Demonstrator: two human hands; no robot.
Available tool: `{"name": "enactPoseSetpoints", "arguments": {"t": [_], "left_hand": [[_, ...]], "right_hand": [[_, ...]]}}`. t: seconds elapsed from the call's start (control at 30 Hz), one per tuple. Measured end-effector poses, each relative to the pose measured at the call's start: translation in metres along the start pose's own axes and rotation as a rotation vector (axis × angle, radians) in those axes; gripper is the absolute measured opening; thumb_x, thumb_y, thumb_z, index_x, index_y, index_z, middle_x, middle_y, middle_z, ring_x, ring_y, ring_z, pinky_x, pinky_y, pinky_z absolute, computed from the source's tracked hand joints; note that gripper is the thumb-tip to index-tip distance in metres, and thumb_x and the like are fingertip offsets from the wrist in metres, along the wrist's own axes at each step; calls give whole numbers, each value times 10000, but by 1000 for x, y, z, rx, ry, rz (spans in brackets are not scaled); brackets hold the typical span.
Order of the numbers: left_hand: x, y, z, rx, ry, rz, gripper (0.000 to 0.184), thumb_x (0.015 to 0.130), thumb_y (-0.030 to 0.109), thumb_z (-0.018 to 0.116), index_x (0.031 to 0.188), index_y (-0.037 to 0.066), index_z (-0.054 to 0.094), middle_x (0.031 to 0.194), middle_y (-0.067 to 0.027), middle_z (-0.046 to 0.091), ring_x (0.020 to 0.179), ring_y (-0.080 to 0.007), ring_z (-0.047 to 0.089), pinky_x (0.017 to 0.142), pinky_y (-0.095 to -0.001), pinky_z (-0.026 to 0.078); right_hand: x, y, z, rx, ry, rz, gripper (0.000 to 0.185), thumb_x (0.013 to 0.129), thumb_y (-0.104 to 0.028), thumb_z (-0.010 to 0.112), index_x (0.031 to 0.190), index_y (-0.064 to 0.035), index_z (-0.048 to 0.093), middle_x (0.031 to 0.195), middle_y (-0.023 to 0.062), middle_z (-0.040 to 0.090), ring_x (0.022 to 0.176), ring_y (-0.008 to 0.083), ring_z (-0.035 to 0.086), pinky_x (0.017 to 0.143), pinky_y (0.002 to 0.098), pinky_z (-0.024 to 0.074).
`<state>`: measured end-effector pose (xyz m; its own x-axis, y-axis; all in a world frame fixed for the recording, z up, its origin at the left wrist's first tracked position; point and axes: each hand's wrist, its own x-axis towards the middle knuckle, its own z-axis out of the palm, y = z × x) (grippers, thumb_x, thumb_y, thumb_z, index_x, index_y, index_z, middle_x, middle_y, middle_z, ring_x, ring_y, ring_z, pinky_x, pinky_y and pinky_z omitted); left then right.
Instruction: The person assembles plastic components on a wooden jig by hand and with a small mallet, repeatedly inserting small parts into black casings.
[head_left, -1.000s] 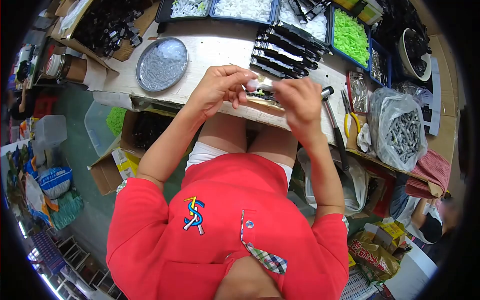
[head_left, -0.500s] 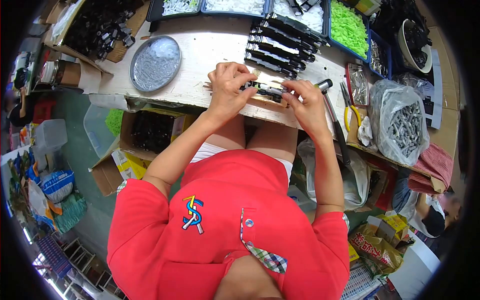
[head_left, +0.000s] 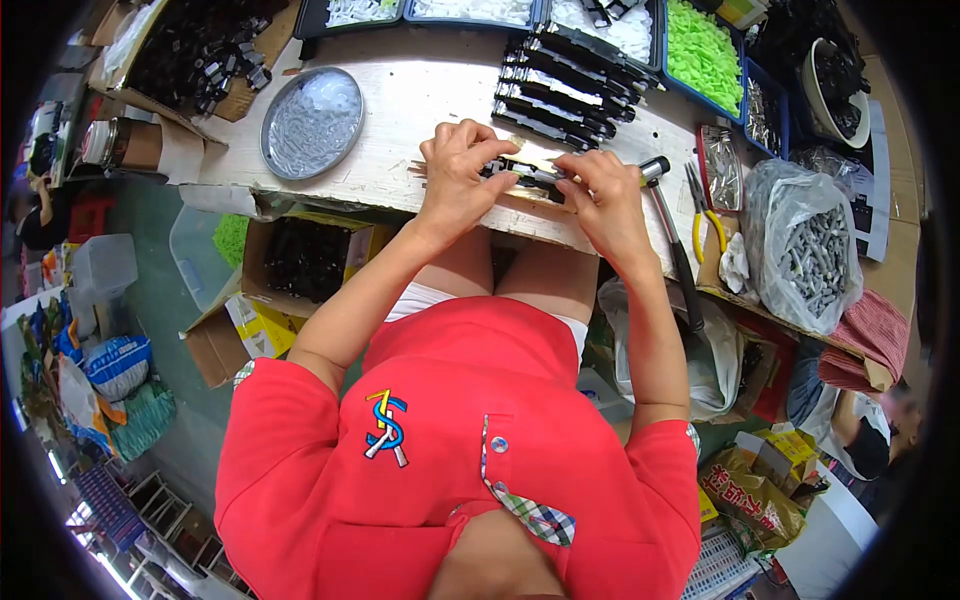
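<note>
A slim black part with silver and pale pieces [head_left: 535, 174] lies near the front edge of the worktable, between my hands. My left hand [head_left: 462, 172] pinches its left end between thumb and fingers. At its right end, the thumb and fingertips of my right hand [head_left: 604, 192] are closed; my fingers partly cover the part. Just beyond lies a stack of similar long black assemblies [head_left: 565, 90]. To the right of my right hand rests a hammer [head_left: 676, 235], its head on the table and its dark handle over the edge.
A round dish of greyish grease [head_left: 313, 124] stands at left. Trays of white pieces [head_left: 470, 12] and lime-green pieces [head_left: 702, 58] line the back. On the right are yellow-handled pliers [head_left: 708, 225] and a clear bag of grey metal parts [head_left: 808, 245]. A box of black parts [head_left: 305, 258] sits below the table.
My right hand has shifted slightly left along the part, its fingertips now nearer my left hand. My left hand stays almost in place. The whole view has moved slightly.
</note>
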<state>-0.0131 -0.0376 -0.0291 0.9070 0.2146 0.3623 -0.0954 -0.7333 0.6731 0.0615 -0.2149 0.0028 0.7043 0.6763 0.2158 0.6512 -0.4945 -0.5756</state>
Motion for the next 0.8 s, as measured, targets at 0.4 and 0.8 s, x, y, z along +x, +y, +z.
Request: {"name": "enactPoseSetpoints", "arguments": {"t": [0.4,0.8], "left_hand": [[-4,-3,2,40,36,160,129,615,98,699,722,159,661,843,32,542,875,-161,448,770,-322,258],[-2,1,0,84,0,171,71,638,99,674,675,125,618,858,10,535,868,-192,446,745,-339,267]], "right_hand": [[-8,2,2,-131,76,-139,199,701,-36,605,879,-124,612,806,-5,558,794,188,501,694,355,309],[-6,13,-7,-196,-52,-321,244,642,-25,590,848,-150,628,845,-15,546,798,181,488,698,339,303]]}}
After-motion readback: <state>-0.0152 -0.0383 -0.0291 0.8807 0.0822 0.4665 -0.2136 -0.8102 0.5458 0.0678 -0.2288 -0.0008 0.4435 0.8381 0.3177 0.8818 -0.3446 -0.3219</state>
